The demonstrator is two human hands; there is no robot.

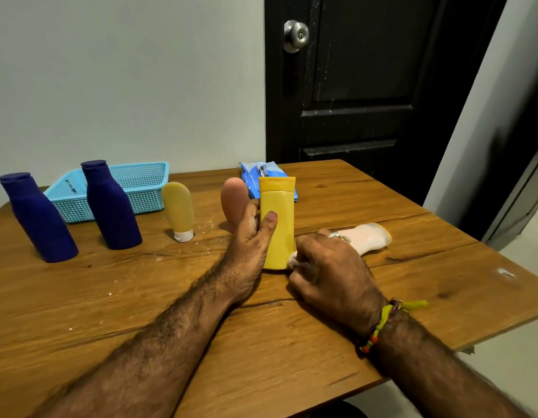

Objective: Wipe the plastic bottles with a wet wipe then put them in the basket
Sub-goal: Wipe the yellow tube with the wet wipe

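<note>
Here, wooden table (382, 206), grey wall (126, 70), black door (367, 86)

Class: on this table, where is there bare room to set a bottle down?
Bare wood spans the near left, in front of the blue bottles, and the far right beyond the white bottle. The middle, around the hands and yellow bottle, is crowded.

Wooden table (412, 206); dark door (367, 86), round knob (296, 36).
</note>
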